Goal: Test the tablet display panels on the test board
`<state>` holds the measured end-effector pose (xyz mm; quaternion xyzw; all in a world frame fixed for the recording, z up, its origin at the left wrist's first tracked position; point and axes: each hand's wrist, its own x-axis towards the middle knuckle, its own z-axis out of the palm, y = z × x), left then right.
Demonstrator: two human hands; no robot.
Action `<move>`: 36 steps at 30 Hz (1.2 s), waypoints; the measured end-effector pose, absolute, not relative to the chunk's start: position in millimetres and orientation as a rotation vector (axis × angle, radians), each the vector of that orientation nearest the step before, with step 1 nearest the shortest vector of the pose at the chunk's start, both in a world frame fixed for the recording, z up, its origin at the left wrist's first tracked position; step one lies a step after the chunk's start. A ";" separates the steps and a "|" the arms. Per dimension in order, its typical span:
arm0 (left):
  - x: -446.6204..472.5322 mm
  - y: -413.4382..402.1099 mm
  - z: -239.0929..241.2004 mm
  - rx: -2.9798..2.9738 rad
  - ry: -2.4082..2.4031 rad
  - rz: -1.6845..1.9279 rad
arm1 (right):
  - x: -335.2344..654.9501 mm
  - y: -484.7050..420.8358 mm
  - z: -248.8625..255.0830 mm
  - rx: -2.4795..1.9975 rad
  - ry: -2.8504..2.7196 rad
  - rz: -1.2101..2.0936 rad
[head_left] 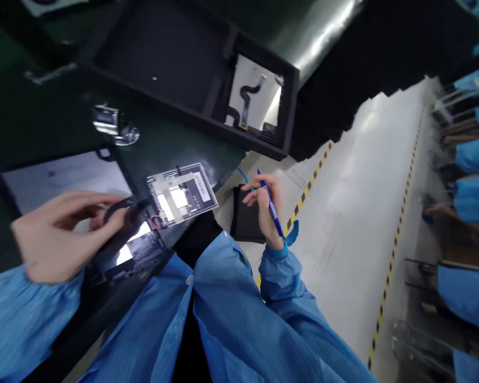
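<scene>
My left hand (66, 231) is closed, its thumb and fingers pinching a dark, blurred part (123, 221) whose kind I cannot make out. Right below it lies an opened electronic device (143, 250) with a dark frame and bright shiny patches. A thin circuit-board panel (201, 191) with tape strips, a printed label and a red wire rests beside the device, near the table edge. Off to the right, my right hand (269, 207) holds a blue pen (271, 207) across the palm, above the floor beyond the table. A blue band circles that wrist.
A black divided tray (207, 106) sits at the back, with a white plate (255, 96) and dark flex cables in its right compartment. Crumpled clear film (114, 125) and a pale flat panel (64, 178) lie on the dark table. People in blue (475, 197) sit across the aisle.
</scene>
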<state>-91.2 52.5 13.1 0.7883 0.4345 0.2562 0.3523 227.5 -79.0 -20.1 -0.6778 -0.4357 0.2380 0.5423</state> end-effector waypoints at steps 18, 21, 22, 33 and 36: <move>-67.3 50.5 -6.5 2.139 1.071 0.732 | 154.1 14.9 -13.2 -1.543 -1.839 0.689; -65.8 50.6 -7.9 2.194 1.072 0.717 | 152.7 16.0 -12.3 -1.563 -1.864 0.680; -65.6 50.8 -8.2 2.211 1.067 0.715 | 152.5 16.1 -12.3 -1.570 -1.867 0.674; -67.0 52.6 -8.9 2.228 1.056 0.712 | 151.4 15.0 -12.5 -1.595 -1.848 0.674; -67.6 52.0 -9.7 2.224 1.041 0.699 | 151.7 15.3 -12.7 -1.589 -1.852 0.672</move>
